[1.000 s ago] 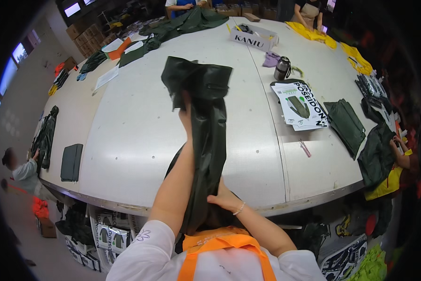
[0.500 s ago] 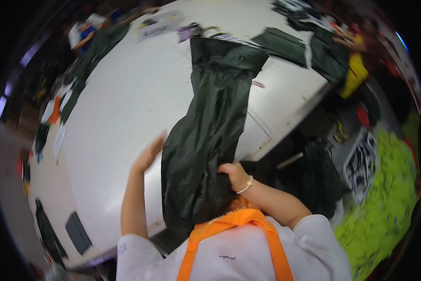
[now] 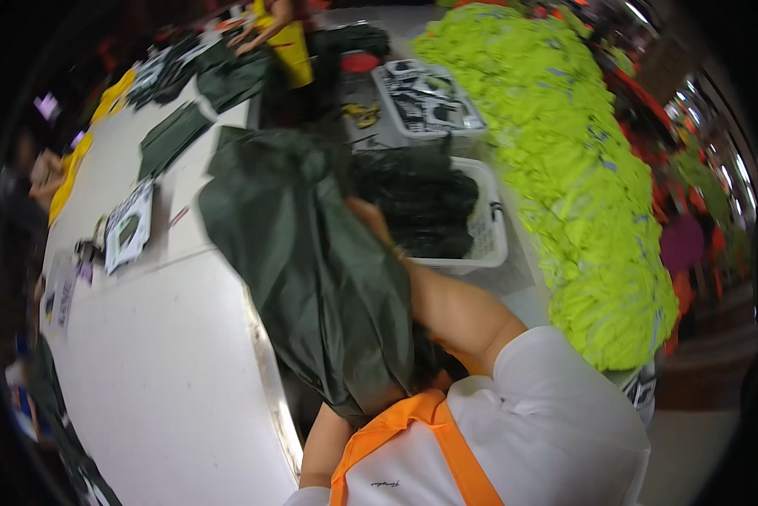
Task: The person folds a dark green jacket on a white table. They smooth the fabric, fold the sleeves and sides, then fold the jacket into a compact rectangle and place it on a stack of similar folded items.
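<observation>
A long dark green garment [image 3: 311, 261] of thin, creased cloth stretches from my chest out past the table's edge. My right hand [image 3: 369, 221] grips its right side, with the fingers partly behind the cloth. My left forearm rises from the lower edge and passes under the near end of the garment. Of my left hand [image 3: 379, 395] only a blurred patch shows against the cloth, close to my orange apron [image 3: 413, 413]; its fingers cannot be made out.
A white table [image 3: 168, 354] lies at left, with a packaged item [image 3: 131, 226] and folded green cloth [image 3: 173, 139] on it. White baskets [image 3: 495, 228] hold dark garments and packets. A large lime-yellow heap [image 3: 556, 169] stands at right. A person in yellow [image 3: 288, 46] works beyond.
My view has swung to the right, toward the baskets and the yellow heap. The garment has come off over the table's edge with my right hand. My left hand has dropped from beside it to its near end.
</observation>
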Available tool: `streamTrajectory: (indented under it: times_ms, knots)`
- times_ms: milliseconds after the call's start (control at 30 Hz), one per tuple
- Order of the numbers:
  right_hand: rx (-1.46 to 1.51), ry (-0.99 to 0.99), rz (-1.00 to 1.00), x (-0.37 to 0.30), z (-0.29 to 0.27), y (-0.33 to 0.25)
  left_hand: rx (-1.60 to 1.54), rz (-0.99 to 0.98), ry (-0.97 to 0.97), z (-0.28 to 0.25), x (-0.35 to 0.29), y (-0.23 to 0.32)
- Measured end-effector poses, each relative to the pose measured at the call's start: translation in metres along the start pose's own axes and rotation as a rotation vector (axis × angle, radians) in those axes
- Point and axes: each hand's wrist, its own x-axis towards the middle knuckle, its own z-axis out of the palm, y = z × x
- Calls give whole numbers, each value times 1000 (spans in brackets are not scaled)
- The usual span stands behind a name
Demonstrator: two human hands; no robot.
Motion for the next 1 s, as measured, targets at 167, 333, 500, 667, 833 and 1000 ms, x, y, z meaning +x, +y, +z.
streamTrajectory:
  times_ms: [167,333,500,667,833,1000]
  knots:
    - [57,474,243,-62,-213,-67,-451,-228,-191,35,-13,5]
    - [-172,837,610,-230,-410,9,32,-428,-627,91,-24,-7]
    - [-1091,382,943,-324,-544,4,354,-617,-765,281,6,-8]
    - [-414,1000,604,-363,-654,-223,372,-403,-1037,489,15,-48]
    - [-2188,951,728,-448,-819,-591,191,184,-1278,809,17,-69]
    - [-622,1473,-323,-382,-839,-756,231,196,-746,997,111,-54]
